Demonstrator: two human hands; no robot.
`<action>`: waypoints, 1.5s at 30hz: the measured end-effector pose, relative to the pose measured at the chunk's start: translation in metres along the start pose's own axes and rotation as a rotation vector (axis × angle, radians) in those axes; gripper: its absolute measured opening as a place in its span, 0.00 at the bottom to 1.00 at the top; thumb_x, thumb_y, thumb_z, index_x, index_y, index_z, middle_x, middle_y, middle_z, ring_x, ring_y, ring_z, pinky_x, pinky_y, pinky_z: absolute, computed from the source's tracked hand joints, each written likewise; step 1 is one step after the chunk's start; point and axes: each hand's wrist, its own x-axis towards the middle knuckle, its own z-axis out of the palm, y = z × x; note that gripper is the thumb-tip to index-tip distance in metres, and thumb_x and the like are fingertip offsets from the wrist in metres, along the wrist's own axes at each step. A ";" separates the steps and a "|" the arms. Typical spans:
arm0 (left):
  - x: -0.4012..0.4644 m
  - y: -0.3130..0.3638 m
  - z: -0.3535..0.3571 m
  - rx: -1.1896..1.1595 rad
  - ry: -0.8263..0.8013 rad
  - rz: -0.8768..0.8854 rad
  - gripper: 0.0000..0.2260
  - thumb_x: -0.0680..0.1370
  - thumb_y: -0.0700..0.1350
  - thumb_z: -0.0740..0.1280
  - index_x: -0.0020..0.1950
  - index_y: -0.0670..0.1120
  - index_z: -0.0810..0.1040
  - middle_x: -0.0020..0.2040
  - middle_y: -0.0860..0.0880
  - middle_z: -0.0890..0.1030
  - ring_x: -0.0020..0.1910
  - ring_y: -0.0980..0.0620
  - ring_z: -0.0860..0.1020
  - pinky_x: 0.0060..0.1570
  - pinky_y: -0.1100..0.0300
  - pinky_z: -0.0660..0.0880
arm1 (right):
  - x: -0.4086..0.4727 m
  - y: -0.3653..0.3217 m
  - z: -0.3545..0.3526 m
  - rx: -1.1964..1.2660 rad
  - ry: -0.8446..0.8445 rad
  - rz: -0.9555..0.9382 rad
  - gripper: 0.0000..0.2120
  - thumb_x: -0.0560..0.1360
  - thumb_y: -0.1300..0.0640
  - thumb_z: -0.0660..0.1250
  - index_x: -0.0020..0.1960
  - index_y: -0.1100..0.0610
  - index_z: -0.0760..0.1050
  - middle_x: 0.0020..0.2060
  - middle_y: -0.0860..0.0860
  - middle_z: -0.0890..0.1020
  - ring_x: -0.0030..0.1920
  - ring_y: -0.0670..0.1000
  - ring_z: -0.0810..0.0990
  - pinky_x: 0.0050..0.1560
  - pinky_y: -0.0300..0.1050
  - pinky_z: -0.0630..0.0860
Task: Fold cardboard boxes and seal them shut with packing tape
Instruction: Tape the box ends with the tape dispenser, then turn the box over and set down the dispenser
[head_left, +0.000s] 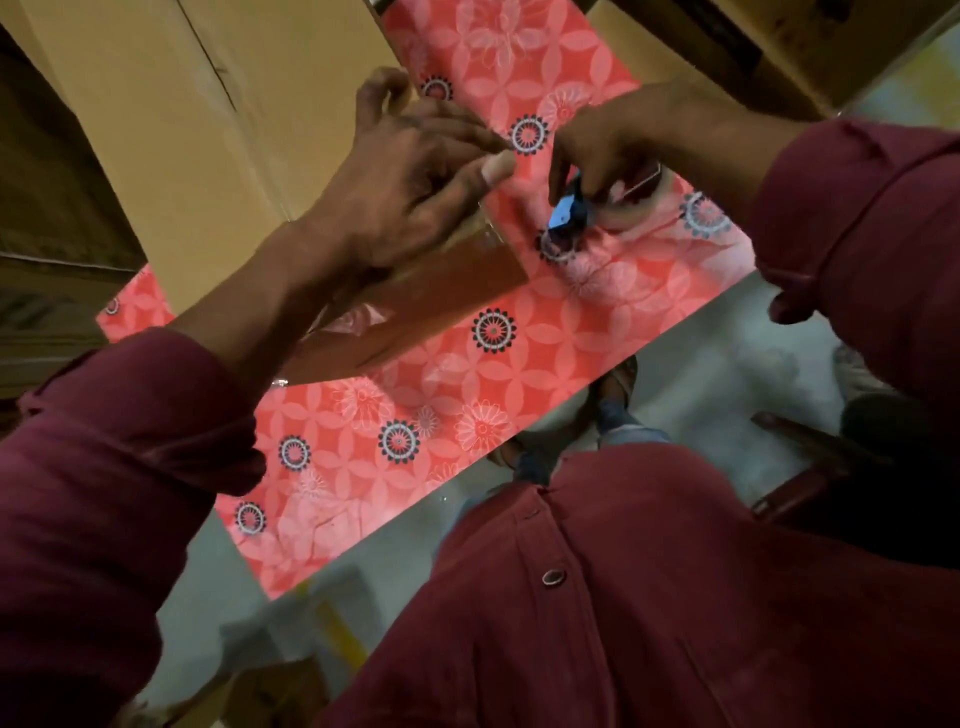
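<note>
The light is dim and warm, and the whole view tilts with strong wide-angle bending toward its edges. The pink floral table cover (545, 332) is the brightest area, with soft glare near the table's right corner. Both hands read dark and motion-blurred. Cardboard (171, 114) at the far left edge falls into brown shadow. The floor (691, 374) looks pale and soft, out of focus.

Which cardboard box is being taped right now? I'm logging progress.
The small brown cardboard box under the left hand, lying on the pink floral tablecloth; the large tan cardboard box behind it is untouched.
</note>
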 end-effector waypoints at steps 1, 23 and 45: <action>0.000 0.000 0.002 0.014 0.010 0.004 0.22 0.88 0.57 0.56 0.58 0.48 0.86 0.63 0.53 0.84 0.68 0.54 0.77 0.72 0.33 0.55 | 0.002 0.000 0.004 -0.019 0.062 0.010 0.24 0.66 0.61 0.74 0.62 0.48 0.84 0.43 0.54 0.85 0.45 0.59 0.82 0.51 0.56 0.83; 0.004 -0.005 0.021 0.205 0.111 -0.085 0.19 0.87 0.54 0.52 0.58 0.49 0.81 0.47 0.50 0.83 0.55 0.49 0.77 0.70 0.44 0.57 | -0.056 -0.226 0.154 0.724 1.136 0.083 0.48 0.63 0.62 0.56 0.80 0.74 0.44 0.80 0.71 0.42 0.82 0.67 0.40 0.82 0.61 0.48; 0.001 -0.007 0.022 0.130 0.127 -0.088 0.20 0.88 0.54 0.52 0.57 0.48 0.81 0.45 0.51 0.81 0.53 0.50 0.75 0.71 0.43 0.56 | -0.046 -0.232 0.167 0.618 1.113 0.154 0.46 0.67 0.62 0.60 0.82 0.69 0.45 0.81 0.68 0.43 0.82 0.66 0.43 0.77 0.70 0.53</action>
